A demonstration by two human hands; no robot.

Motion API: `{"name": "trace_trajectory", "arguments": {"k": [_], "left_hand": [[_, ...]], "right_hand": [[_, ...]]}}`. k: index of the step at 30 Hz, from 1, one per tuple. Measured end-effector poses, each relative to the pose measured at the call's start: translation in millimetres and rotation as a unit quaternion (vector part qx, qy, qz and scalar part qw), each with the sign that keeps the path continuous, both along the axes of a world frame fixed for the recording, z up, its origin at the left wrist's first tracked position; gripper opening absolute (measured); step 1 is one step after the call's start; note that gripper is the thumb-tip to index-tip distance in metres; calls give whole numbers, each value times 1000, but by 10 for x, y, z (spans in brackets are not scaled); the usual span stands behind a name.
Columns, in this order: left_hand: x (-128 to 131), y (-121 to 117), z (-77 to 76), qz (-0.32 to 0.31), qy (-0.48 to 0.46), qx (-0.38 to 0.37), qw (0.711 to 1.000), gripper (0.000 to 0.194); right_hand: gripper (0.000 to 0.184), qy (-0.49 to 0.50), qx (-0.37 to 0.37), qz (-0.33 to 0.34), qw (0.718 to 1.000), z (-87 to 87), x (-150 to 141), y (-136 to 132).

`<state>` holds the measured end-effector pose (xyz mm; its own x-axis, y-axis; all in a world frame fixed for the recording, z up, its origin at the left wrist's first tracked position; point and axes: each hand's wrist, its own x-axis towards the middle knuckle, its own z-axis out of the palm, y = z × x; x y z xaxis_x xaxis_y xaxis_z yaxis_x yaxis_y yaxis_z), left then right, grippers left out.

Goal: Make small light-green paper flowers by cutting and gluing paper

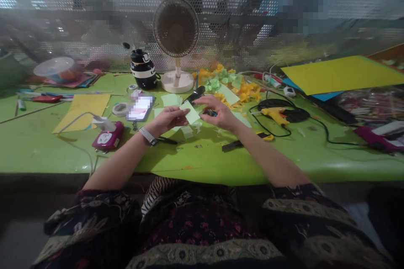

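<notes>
My left hand point(172, 118), with a watch point(147, 135) at the wrist, pinches a small pale green paper piece point(192, 113) between thumb and fingers. Just right of that paper is my right hand point(217, 112), its thumb and fingers apart and curved, with nothing seen between them. Beneath and around both hands lie more pale green paper pieces point(187, 132) and small scraps. Behind them is a heap of yellow-orange crumpled paper point(249, 91) mixed with light green crumpled paper point(213, 85). A dark-handled tool point(198, 92) partly shows behind the held paper.
A desk fan point(176, 29) and a black bottle point(142, 69) stand at the back. Left are a phone point(140, 108), a tape roll point(120, 109) and a purple socket box point(107, 138). Right are a yellow glue gun point(275, 114) with a cable, a cutter point(265, 136) and a yellow sheet point(341, 75).
</notes>
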<state>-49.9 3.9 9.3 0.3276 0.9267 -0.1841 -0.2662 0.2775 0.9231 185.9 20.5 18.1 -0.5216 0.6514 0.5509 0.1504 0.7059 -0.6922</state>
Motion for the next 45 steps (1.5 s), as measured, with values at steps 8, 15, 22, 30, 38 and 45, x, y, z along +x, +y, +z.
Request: {"name": "trace_trajectory", "arguments": {"k": [8, 15, 22, 30, 38, 45], "left_hand": [[104, -67, -39, 20, 39, 99, 994, 23], [139, -140, 0, 25, 77, 168, 982, 20], [120, -144, -24, -2, 8, 157, 988, 24], [168, -190, -17, 5, 88, 198, 976, 28], [182, -173, -56, 7, 85, 187, 979, 31], [187, -188, -33, 7, 84, 185, 979, 29]], "right_hand": [[6, 22, -7, -12, 1000, -34, -138, -110], [39, 86, -183, -56, 978, -87, -276, -186], [39, 100, -175, -69, 977, -98, -252, -142], [40, 83, -177, -77, 978, -92, -265, -175], [39, 80, -169, -73, 980, -114, -256, -175], [39, 81, -166, -69, 980, -97, -259, -189]]}}
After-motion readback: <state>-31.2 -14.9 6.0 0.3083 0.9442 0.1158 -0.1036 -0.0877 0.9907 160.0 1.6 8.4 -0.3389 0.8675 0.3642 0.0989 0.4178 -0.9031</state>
